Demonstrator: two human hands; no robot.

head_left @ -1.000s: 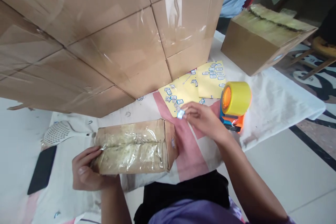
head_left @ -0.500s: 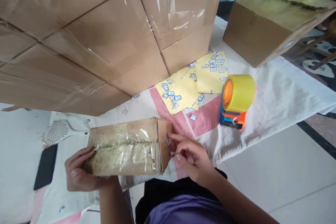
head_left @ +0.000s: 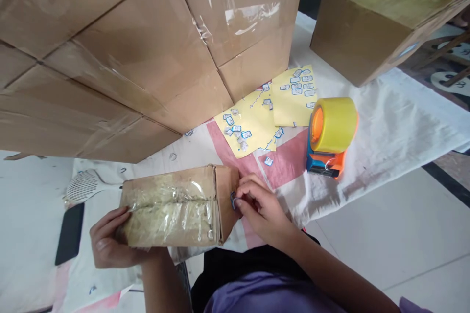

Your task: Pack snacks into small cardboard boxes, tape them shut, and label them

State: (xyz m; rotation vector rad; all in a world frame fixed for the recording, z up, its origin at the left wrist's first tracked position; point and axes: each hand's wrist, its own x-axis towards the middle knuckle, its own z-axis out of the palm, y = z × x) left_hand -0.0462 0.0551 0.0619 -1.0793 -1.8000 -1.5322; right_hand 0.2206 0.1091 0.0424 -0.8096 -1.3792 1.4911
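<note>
A small cardboard box [head_left: 169, 210], its top seam covered in clear, yellowish tape, lies before me on the cloth. My left hand [head_left: 112, 242] grips its left end, fingers over the top edge and thumb at the near side. At the opposite end face, my right hand [head_left: 259, 208] has thumb and index finger pinched at a small blue-edged label [head_left: 233, 200] on the cardboard. The label looks partly bent up at the fingertips.
Stacked large cartons [head_left: 147, 58] stand behind the box. Yellow sheets [head_left: 257, 122] bear several small labels. A tape dispenser [head_left: 328, 137] with yellow tape stands right, another carton [head_left: 360, 34] beyond. A white slotted skimmer [head_left: 86, 186] and black phone [head_left: 69, 234] lie left.
My right hand has moved slightly up and left, from just beside the end face onto the label, its fingers drawing together there. My left hand still holds the box.
</note>
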